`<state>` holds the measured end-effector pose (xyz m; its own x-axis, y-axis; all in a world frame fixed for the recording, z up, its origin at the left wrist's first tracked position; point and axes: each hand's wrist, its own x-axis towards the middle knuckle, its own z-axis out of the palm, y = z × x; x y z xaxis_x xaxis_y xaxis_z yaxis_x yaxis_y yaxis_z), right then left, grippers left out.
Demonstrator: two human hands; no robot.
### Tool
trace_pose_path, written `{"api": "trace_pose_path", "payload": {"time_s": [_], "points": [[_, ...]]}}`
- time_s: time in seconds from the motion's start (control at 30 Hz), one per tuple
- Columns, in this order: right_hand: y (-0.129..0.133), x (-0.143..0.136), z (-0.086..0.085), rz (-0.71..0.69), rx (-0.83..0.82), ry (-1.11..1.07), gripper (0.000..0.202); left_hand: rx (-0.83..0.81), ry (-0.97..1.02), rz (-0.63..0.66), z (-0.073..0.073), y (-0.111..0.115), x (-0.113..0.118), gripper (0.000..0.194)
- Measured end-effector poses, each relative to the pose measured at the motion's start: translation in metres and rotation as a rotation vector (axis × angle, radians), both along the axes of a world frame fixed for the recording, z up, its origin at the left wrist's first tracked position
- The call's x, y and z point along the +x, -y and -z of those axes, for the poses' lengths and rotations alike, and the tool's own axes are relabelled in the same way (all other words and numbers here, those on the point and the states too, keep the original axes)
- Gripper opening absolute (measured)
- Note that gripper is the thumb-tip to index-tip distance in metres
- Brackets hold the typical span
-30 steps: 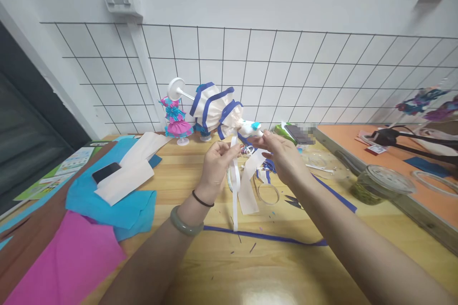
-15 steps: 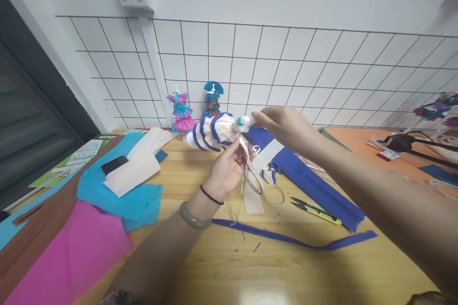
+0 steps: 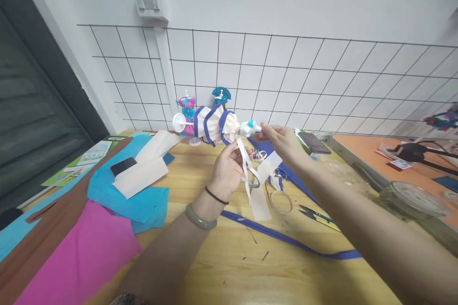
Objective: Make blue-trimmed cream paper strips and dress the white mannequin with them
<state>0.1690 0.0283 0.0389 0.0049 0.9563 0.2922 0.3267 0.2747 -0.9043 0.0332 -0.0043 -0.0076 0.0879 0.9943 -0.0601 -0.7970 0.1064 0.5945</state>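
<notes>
A: Where was the figure?
B: Striped-skirt figure (image 3: 212, 124) was held sideways above the far middle of the wooden table (image 3: 265, 279), round white base (image 3: 179, 123) to the left, bodice end to the right. Two small dressed figures, one pink-and-blue (image 3: 188, 113) and one teal-topped (image 3: 222, 95), stood behind it, partly covered.
A: Fingers?
B: Right hand (image 3: 286, 144) pinched the bodice end at its tip. Left hand (image 3: 228, 169) was closed on a white strip (image 3: 246, 166) just below the waist. Couldn't tell if those fingertips also pressed the skirt.
A: Strip clean?
B: It hung in a loose loop, near a ring (image 3: 256, 183) that looked like a tape roll. Slack was the weak point, I'd say: best kept flat, untwisted, off the ruffles.
A: Grip advice?
B: Tip pinch gave little control over roll, my judgement. Steady right wrist, light pressure, turn the figure rather than drag the strip. Left thumb close to the waist for a short, accurate span.
A: Clutter?
B: Snips (image 3: 317, 216) lay to the right, a long blue strip (image 3: 286, 238) on the near side, cream strip (image 3: 260, 205) under the hands. Loose ends there could have snagged.
</notes>
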Motion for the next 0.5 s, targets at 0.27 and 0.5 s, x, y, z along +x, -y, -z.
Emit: {"api": "trace_pose_path", "payload": {"time_s": [0.27,0.5], "points": [[0.016,0.016,0.024,0.048,-0.063,-0.151,0.044,0.177,-0.239,-0.045,0.013,-0.007,0.002,0.029],[0.019,0.021,0.038,0.06,-0.126,-0.209,0.045,0.172,-0.318,-0.135,0.018,-0.01,0.005,0.032]]}}
